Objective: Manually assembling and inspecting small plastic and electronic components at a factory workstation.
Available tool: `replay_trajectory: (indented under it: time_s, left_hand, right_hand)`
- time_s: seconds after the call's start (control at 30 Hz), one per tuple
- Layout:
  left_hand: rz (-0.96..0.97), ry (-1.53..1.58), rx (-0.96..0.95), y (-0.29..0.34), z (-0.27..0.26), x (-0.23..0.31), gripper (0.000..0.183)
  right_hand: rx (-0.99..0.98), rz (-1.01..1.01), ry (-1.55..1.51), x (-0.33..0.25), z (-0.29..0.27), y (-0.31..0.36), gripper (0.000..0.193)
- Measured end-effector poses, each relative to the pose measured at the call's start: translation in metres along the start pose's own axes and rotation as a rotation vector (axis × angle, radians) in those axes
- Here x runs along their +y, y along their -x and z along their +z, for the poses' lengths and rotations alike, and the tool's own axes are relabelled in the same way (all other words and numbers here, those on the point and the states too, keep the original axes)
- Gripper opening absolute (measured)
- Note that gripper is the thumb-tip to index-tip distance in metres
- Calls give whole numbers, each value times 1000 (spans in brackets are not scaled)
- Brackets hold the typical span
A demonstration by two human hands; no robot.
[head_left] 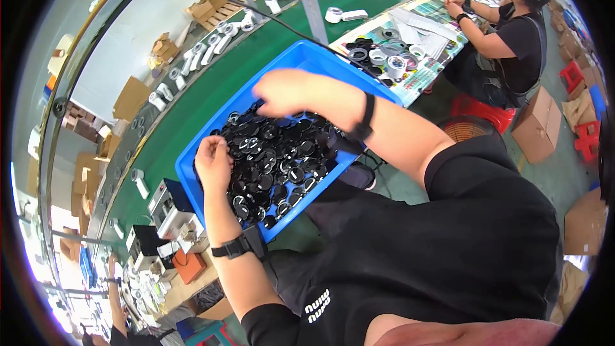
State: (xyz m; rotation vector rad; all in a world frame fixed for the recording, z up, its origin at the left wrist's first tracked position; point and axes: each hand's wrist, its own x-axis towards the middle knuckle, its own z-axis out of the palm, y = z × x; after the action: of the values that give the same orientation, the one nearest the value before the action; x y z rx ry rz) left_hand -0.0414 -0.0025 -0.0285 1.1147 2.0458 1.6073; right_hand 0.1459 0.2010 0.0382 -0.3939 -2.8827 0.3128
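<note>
A blue plastic bin (301,57) stands in front of me, holding a heap of small glossy black round caps (262,160). My left hand (214,159) is over the bin's left side, its fingers curled and pinched together; whatever lies between them is hidden. Toward the bin's far side is my right hand (282,93), blurred, with bent fingers closed just above the heap. Something dark shows at its fingertips, too smeared to name. Both wrists wear black bands, the right one (365,118) and the left one (232,247).
Beyond the bin runs a green conveyor (250,57) carrying white handheld parts (218,45). At the right, a co-worker (512,38) sits by a table with rings and white pieces (397,64). Boxy machines (170,208) stand at the left; a cardboard box (537,125) rests on the floor.
</note>
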Motion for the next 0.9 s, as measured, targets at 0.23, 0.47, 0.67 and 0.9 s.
replay_trajectory:
  time_s: [0.23,0.47,0.67,0.9]
  left_hand:
    - [243,-335,-4,17,4,29,9]
    - [404,-378,-227,9,8,43,8]
    - [334,-650,-143,23,-6,49,9]
    - [329,-594,-151,6,-12,40,10]
  right_hand:
    - [750,-689,-434,-10,-85,128,7]
    - [764,453,127,311,-114,64,24]
    - [-153,921,-112,354,-52,-11,75]
    - [-192,778,227,410,-2,-19,109]
